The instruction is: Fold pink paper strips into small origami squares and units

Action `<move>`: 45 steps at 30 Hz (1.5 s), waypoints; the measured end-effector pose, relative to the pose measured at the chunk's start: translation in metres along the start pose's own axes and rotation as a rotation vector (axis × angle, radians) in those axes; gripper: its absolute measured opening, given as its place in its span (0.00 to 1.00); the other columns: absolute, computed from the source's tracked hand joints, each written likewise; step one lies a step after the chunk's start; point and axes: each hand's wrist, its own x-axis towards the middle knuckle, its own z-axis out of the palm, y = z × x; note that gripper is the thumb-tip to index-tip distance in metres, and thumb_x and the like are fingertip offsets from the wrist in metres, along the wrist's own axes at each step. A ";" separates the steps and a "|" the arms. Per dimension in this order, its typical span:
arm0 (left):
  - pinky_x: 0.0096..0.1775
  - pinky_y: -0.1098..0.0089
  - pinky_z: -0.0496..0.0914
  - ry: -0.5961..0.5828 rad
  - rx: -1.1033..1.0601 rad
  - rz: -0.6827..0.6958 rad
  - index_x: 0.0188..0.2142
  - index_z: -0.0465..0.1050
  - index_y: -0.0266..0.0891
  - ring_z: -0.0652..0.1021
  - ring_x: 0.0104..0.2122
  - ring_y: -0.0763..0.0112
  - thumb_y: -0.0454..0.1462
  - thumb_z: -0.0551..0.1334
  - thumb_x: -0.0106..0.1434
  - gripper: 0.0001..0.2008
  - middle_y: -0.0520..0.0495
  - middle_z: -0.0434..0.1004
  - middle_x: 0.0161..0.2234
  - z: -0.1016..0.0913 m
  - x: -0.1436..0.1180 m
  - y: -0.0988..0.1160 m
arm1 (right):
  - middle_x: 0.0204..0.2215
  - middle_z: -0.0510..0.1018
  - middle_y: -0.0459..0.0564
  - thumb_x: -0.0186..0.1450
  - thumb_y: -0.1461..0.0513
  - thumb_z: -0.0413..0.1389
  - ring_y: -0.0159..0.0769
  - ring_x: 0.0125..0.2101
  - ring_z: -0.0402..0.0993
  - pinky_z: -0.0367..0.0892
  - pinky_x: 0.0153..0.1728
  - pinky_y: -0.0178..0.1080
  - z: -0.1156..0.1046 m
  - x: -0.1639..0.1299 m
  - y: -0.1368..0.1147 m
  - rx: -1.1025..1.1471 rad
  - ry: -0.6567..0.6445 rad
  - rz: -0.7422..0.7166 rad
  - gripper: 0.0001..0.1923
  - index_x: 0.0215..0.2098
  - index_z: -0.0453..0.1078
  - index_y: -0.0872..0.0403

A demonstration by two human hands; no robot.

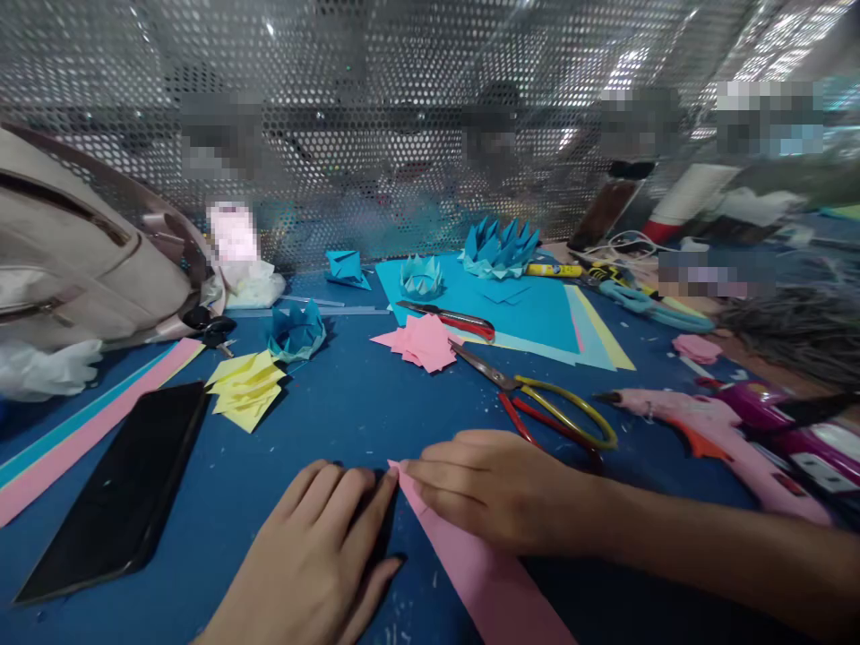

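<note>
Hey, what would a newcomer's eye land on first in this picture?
Probably the pink paper strip at the bottom centre, with the right hand laid over it and the left hand close by its narrow tip. Next might come the spiky blue paper flower at the far edge of the blue sheet, then the scissors with red and yellow handles, just beyond the right hand.

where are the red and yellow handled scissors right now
In the head view, the scissors lie right of centre on the blue table, just beyond the right hand, between the pink folded papers and the pink glue gun.
</note>
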 end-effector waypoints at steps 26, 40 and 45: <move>0.46 0.57 0.61 0.038 -0.139 0.030 0.55 0.69 0.38 0.69 0.40 0.57 0.40 0.53 0.69 0.18 0.42 0.72 0.43 0.008 -0.005 -0.001 | 0.55 0.70 0.55 0.72 0.50 0.46 0.47 0.57 0.60 0.61 0.53 0.50 0.001 0.009 -0.001 0.182 -0.017 0.280 0.23 0.59 0.65 0.50; 0.45 0.55 0.64 -0.084 -0.143 0.014 0.58 0.66 0.39 0.68 0.41 0.56 0.38 0.56 0.68 0.20 0.41 0.69 0.43 -0.002 -0.004 0.000 | 0.43 0.77 0.55 0.68 0.58 0.55 0.47 0.52 0.65 0.64 0.46 0.45 -0.047 -0.009 -0.008 -0.040 -0.115 0.197 0.11 0.31 0.75 0.54; 0.44 0.55 0.65 -0.110 -0.139 0.027 0.59 0.65 0.38 0.68 0.41 0.56 0.37 0.56 0.69 0.20 0.40 0.69 0.43 -0.007 -0.002 0.001 | 0.35 0.77 0.53 0.69 0.59 0.54 0.40 0.39 0.69 0.61 0.38 0.42 -0.041 -0.004 -0.009 0.036 -0.083 0.369 0.12 0.31 0.75 0.56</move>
